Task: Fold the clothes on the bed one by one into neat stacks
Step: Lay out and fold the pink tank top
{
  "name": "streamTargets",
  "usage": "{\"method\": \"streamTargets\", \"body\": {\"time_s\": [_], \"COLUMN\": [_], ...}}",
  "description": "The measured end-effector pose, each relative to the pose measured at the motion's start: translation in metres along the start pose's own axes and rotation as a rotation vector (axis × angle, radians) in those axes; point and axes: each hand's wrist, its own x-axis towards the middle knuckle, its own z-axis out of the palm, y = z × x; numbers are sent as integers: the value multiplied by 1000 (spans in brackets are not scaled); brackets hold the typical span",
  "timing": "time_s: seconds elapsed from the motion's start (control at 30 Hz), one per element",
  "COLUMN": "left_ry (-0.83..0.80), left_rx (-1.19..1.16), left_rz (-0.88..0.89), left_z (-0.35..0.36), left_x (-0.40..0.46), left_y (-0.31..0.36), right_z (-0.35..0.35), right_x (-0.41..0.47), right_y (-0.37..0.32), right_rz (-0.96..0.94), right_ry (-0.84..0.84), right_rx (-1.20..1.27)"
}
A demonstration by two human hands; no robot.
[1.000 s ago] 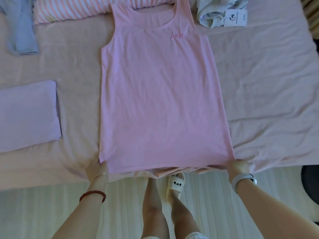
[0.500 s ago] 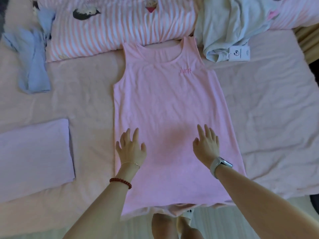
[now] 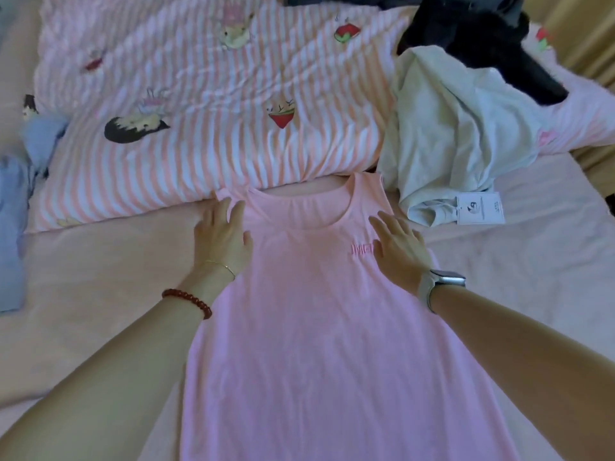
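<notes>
Head view: left hand [image 3: 223, 239], right hand [image 3: 399, 249], grip released, flat on soft pink sleeveless top [image 3: 326, 344], wrinkled bed [image 3: 100, 277].

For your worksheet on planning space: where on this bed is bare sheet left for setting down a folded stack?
Bare sheet lies between the pink sleeveless top and the blue garment, below the striped quilt; more right of the top, below the tagged pale grey garment. The head end is crowded.

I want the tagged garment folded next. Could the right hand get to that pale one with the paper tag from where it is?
Probably yes. The right hand lies flat on the pink tank top, and the pale garment sits just beyond its fingertips, nothing between.
</notes>
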Motion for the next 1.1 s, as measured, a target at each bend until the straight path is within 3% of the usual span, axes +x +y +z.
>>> {"method": "streamTargets", "body": {"time_s": [0.17, 0.4, 0.73, 0.8, 0.97, 1.1], "left_ry": [105, 130, -152, -111, 109, 245], "left_rx": [99, 138, 258, 237, -145, -238], "left_rz": [146, 50, 104, 118, 86, 95], "left_z": [14, 27, 12, 9, -13, -41], "left_x": [63, 92, 108, 103, 74, 40], "left_y": [-4, -4, -12, -10, -10, -13], "right_z": [-8, -2, -4, -8, -31, -56], "right_x": [85, 137, 139, 132, 99, 63], "right_y": [12, 8, 16, 16, 32, 48], "right_rz": [-31, -19, -56, -50, -44, -110], "right_ry": [131, 187, 134, 158, 232, 261], "right_rx": [-91, -191, -256, -194, 61, 192]}}
